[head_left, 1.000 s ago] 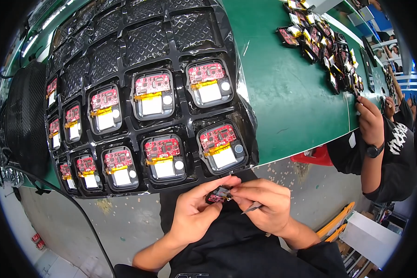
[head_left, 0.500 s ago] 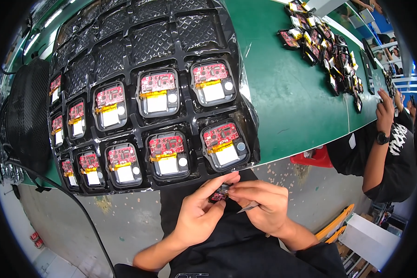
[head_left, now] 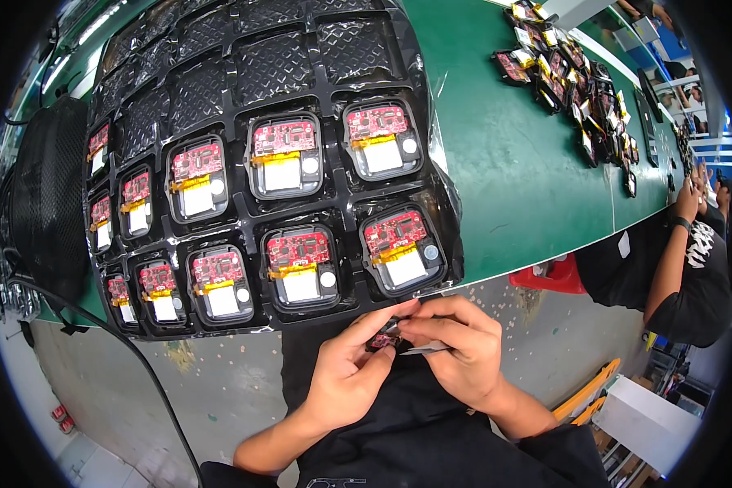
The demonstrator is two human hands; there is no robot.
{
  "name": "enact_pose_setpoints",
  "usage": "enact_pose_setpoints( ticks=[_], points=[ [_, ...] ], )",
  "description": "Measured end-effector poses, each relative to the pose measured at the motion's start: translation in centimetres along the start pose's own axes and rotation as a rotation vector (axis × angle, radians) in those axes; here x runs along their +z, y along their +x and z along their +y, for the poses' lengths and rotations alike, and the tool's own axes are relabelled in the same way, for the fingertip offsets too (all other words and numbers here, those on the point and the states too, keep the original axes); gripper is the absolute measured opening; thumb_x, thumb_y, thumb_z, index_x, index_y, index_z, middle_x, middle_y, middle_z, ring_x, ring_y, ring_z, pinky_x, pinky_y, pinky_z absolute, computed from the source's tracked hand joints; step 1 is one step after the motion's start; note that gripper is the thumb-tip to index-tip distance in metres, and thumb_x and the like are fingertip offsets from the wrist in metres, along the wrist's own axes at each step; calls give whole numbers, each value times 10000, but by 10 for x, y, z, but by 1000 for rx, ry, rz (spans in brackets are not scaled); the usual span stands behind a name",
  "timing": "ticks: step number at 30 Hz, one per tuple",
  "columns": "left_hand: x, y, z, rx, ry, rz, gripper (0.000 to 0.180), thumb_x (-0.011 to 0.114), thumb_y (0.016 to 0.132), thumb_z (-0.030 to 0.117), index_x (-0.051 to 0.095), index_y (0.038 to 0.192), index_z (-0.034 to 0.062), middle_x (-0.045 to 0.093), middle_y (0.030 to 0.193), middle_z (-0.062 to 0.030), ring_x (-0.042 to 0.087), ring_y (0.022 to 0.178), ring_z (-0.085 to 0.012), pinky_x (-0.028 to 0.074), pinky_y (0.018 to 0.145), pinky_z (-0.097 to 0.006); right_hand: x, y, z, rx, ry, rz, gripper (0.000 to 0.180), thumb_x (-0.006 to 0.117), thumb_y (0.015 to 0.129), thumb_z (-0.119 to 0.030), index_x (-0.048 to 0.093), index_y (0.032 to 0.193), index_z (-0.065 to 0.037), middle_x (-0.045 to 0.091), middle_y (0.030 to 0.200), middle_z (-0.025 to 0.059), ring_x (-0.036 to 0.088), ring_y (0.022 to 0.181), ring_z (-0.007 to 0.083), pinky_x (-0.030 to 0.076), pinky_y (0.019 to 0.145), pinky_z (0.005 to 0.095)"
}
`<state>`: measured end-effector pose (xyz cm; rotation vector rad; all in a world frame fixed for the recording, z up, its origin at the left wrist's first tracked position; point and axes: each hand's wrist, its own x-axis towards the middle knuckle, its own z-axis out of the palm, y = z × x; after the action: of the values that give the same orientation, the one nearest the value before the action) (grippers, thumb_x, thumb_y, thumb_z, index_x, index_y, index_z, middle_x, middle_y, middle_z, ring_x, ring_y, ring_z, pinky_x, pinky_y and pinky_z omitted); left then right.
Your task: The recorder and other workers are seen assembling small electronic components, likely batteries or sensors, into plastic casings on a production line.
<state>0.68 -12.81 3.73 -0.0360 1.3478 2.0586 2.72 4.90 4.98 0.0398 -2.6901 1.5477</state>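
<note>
Below the table's front edge, my left hand (head_left: 351, 370) is closed around a small black-cased device with a red circuit board (head_left: 381, 340), partly covered by fingers. My right hand (head_left: 466, 350) meets it from the other side, its thumb and fingers pinched at the device's upper edge. A flat grey-white piece (head_left: 425, 348) juts out under the right fingers; its kind and how it is attached cannot be made out. Just beyond my hands lies a black moulded tray (head_left: 273, 69), its nearer pockets holding open devices (head_left: 398, 246) with red boards, yellow tape and white rectangular blocks.
A heap of similar devices (head_left: 573, 89) lies on the green table (head_left: 504, 195) at the far right. A black mesh bag (head_left: 50, 187) stands left of the tray, with a black cable (head_left: 150, 370) hanging down. A co-worker (head_left: 667, 276) sits right, by a red stool (head_left: 549, 276).
My right fingers have shifted slightly, and the flat grey-white piece now shows more of its face. The tray appears a little farther right. The co-worker's hand has moved farther away.
</note>
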Motion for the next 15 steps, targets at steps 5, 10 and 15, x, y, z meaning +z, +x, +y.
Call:
enact_pose_setpoints(
  ticks=[5, 10, 15],
  points=[
    [0, 1, 2, -3, 55, -17, 618, 451, 909, -212, 429, 1510, -69, 525, 1502, -203, 510, 1399, -277, 405, 1169, -379, 1, 3, -3, -27, -39, 43, 258, 797, 726, 116, 793, 957, 0, 710, 937, 115, 724, 798, 219, 586, 685, 305],
    [2, 1, 4, -9, 91, -14, 594, 468, 924, -202, 440, 1503, -69, 531, 1496, -201, 514, 1394, -276, 407, 1165, -380, -2, 1, 0, -101, -75, 55, 274, 802, 707, 113, 794, 951, -14, 705, 936, 102, 718, 777, 213, 581, 659, 308],
    [2, 2, 1, 47, 91, -12, 604, 462, 911, -209, 450, 1498, -66, 543, 1480, -196, 523, 1385, -272, 406, 1165, -382, -3, -1, 2, -126, -89, 30, 278, 799, 702, 114, 794, 947, -17, 705, 935, 98, 717, 773, 213, 579, 654, 308]
  ],
)
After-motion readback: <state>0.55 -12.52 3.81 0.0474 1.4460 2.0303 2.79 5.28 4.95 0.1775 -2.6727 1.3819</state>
